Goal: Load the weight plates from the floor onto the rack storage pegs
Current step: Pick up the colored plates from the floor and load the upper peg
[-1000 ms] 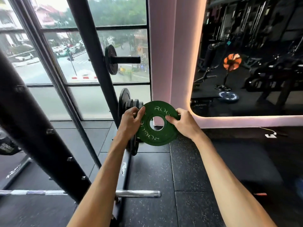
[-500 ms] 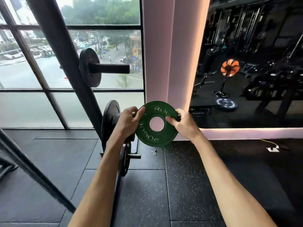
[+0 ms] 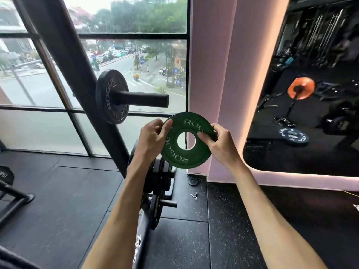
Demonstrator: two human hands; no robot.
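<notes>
I hold a small green weight plate upright in front of me, its face and centre hole toward me. My left hand grips its left rim and my right hand grips its right rim. Up and to the left, a black storage peg sticks out from the slanted black rack upright, with one black plate pushed against the upright. The green plate sits lower than the peg's free end and just to its right. Below my left wrist, a lower peg carries several black plates.
A small black plate and a metal clip lie on the rubber floor by the pink wall. A large mirror fills the right. Windows stand behind the rack. Dark equipment sits at the left edge.
My view has swung left and closer to the rack, so the upper peg and its black plate now lie just above-left of the green plate. Both hands keep the same grip.
</notes>
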